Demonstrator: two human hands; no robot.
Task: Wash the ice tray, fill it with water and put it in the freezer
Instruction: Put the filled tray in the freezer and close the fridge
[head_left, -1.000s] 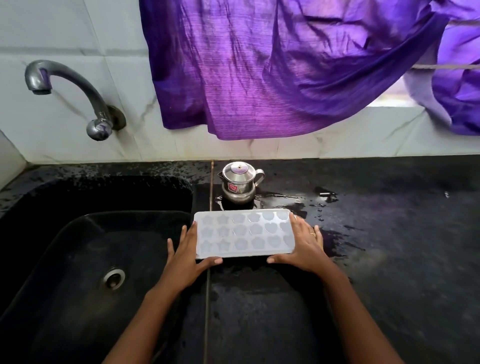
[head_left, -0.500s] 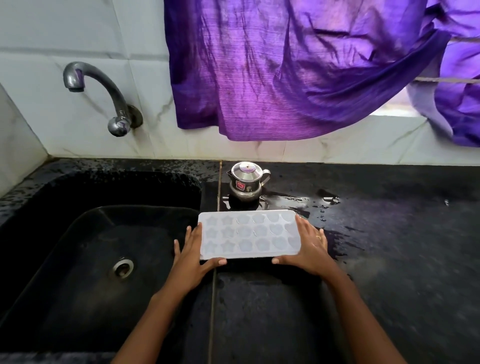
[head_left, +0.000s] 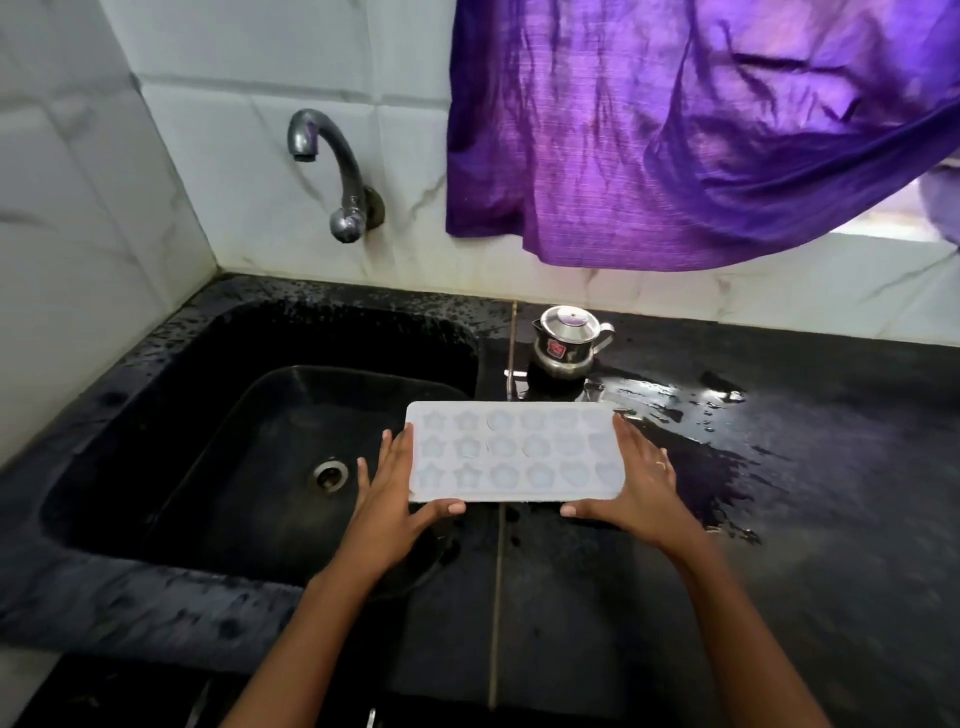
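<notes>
A white ice tray (head_left: 511, 452) with star, round and heart shaped cells is held level above the right rim of the black sink (head_left: 156, 374). My left hand (head_left: 392, 499) grips its left end, thumb on the near edge. My right hand (head_left: 639, 486), with a ring on one finger, grips its right end the same way. The grey tap (head_left: 332, 166) juts from the tiled wall at the back, above the sink; no water runs from it.
A small steel pot with a lid (head_left: 569, 338) stands on the black counter just behind the tray. Puddles of water (head_left: 691, 410) lie to the right of it. A purple cloth (head_left: 675, 130) hangs over the window above the counter. The drain (head_left: 330, 473) sits in the sink's middle.
The camera has swung left and pulled back, so the sink and tap sit more to the middle. Both hands keep the same hold on the tray.
</notes>
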